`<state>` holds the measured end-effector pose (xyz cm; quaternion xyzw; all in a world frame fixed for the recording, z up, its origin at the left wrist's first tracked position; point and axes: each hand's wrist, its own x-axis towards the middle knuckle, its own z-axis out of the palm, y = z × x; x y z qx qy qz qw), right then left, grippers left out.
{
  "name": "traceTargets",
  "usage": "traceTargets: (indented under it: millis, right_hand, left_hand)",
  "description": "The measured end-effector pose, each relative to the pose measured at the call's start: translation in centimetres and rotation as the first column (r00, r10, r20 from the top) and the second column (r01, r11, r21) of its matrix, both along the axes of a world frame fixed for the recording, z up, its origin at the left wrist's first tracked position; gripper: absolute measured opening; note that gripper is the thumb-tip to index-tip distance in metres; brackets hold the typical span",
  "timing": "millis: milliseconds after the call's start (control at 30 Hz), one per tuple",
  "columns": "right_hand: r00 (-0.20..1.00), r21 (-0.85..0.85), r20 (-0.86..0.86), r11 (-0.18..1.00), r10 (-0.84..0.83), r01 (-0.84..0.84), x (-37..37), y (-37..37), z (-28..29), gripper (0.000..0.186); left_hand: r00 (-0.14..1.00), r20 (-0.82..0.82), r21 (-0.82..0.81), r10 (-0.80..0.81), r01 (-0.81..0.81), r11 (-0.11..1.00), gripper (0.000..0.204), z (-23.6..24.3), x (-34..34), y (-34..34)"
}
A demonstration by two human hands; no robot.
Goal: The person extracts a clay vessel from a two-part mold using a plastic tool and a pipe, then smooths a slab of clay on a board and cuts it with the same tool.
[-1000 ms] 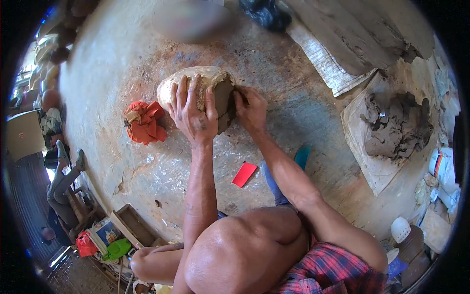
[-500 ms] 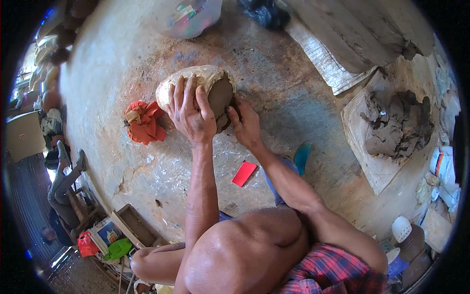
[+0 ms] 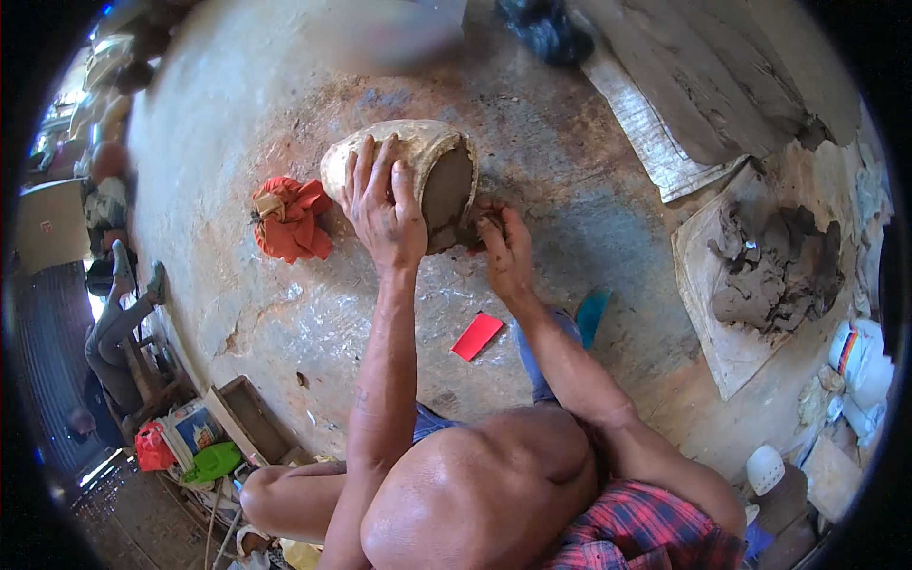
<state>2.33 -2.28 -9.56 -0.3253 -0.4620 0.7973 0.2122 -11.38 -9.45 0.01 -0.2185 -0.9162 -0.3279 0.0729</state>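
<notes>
A pale, rounded plaster mold [image 3: 418, 136] lies tilted on the concrete floor in front of me. Dark grey wet clay [image 3: 447, 195] lines its opening, which faces right. My left hand [image 3: 385, 223] grips the mold's near side, with the fingers spread over its outer wall. Just right of the lower rim, my right hand [image 3: 508, 256] pinches a bit of dark clay between thumb and fingers. Whether that bit still joins the clay in the mold is hard to make out.
An orange cloth bundle [image 3: 291, 218] lies left of the mold. Nearer me are a red flat piece [image 3: 477, 336] and a teal curved piece [image 3: 593, 317]. Clay scraps [image 3: 779, 271] lie on a sheet at right, below a large clay slab [image 3: 703, 85]. Another person's legs [image 3: 119, 332] show far left.
My right hand has drawn away from the mold's rim toward the lower right, with clay in its fingers. The opening now shows more fully. The whole view has shifted slightly.
</notes>
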Motion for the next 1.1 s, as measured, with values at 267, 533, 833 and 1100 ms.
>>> traceTargets:
  millis: [267, 533, 833, 1100]
  right_hand:
    - [0.947, 0.382, 0.308, 0.900, 0.090, -0.209, -0.3, -2.0, 2.2, 0.058]
    - [0.949, 0.377, 0.284, 0.895, 0.135, -0.240, 0.2, -0.3, 4.1, 0.033]
    - [0.984, 0.141, -0.093, 0.980, 0.152, -0.138, 1.1, 3.0, 9.6, 0.027]
    - [0.977, 0.901, 0.168, 0.381, 0.131, -0.206, 0.6, -2.7, 4.2, 0.061]
  left_hand:
    - [0.983, 0.182, -0.088, -0.036, 0.052, 0.995, 0.048, 1.5, -0.8, -0.9]
    - [0.959, 0.271, 0.029, -0.077, 0.072, 0.997, 0.048, 1.1, -1.3, -1.4]
    - [0.957, 0.281, -0.062, -0.073, 0.094, 0.994, 0.049, 1.7, -1.4, -1.5]
    - [0.950, 0.304, -0.038, -0.066, 0.081, 0.996, 0.048, 1.8, -1.4, -1.3]
